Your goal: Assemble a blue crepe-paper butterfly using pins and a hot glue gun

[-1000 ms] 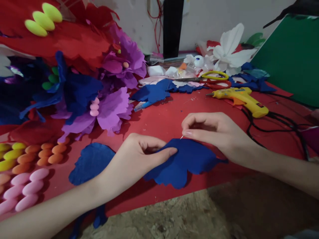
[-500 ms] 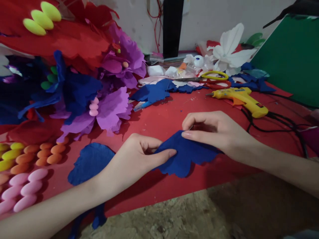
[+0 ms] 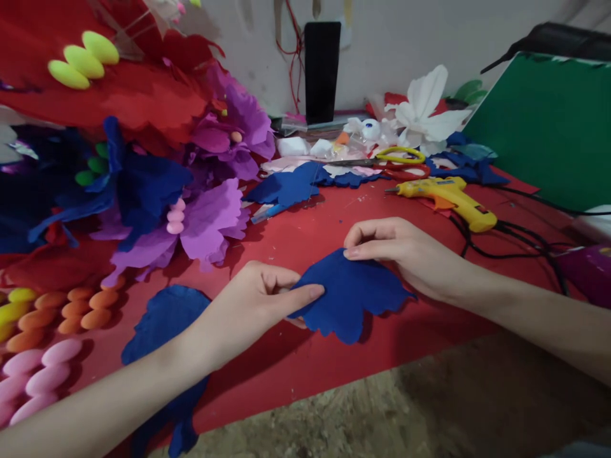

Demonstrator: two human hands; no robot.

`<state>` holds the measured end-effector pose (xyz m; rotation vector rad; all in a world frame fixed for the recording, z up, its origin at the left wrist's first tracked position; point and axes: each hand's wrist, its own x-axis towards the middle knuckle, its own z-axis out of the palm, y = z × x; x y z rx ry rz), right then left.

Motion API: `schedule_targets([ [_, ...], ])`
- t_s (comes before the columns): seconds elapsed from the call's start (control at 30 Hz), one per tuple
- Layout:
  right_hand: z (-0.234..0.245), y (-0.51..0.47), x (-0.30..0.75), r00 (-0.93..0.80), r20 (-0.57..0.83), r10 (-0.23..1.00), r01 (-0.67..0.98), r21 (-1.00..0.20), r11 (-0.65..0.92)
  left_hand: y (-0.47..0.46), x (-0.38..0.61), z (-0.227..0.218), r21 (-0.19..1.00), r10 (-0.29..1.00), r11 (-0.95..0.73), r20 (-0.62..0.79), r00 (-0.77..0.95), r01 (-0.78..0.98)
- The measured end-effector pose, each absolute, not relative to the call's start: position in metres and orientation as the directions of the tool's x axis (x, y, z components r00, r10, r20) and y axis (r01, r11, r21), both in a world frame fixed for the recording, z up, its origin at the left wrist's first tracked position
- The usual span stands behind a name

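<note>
A dark blue crepe-paper petal (image 3: 351,296) with a scalloped edge is held just above the red sheet (image 3: 310,235). My left hand (image 3: 252,305) pinches its left edge between thumb and forefinger. My right hand (image 3: 396,251) pinches its top edge with closed fingers. A second blue petal (image 3: 160,321) lies flat on the red sheet under my left forearm.
Large paper flowers, purple (image 3: 210,219), blue (image 3: 143,184) and red (image 3: 143,95), fill the left. Rows of orange (image 3: 71,312) and pink foam beads (image 3: 33,375) lie front left. A yellow glue gun (image 3: 449,194) with black cord, scissors (image 3: 396,159), white flower (image 3: 427,111) and green board (image 3: 548,121) stand behind.
The blue petal has been lifted and folded up between both hands. The thin wire tip seen at my right fingertips a second ago no longer shows. The view has tilted slightly.
</note>
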<state>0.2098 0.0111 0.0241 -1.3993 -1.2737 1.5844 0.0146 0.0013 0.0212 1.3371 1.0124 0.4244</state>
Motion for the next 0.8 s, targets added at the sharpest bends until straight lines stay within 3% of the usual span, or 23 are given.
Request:
schedule_targets([
  [0.2, 0.025, 0.014, 0.209, -0.195, -0.369, 0.909, 0.102, -0.929, -0.356, 0.002, 0.014, 0.021, 0.932, 0.751, 0.256, -0.359, 0.555, 0.258],
  [0.67, 0.018, 0.021, 0.219, -0.155, -0.308, 0.939, 0.111, -0.950, -0.293, 0.002, 0.013, 0.023, 0.932, 0.759, 0.259, -0.359, 0.543, 0.254],
  [0.73, 0.018, 0.022, 0.221, -0.171, -0.299, 0.939, 0.138, -0.951, -0.278, 0.002, 0.012, 0.025, 0.938, 0.776, 0.187, -0.323, 0.541, 0.292],
  [0.8, 0.019, 0.025, 0.224, -0.215, -0.297, 0.931, 0.187, -0.948, -0.259, 0.001, 0.010, 0.028, 0.937, 0.846, -0.014, -0.175, 0.505, 0.348],
])
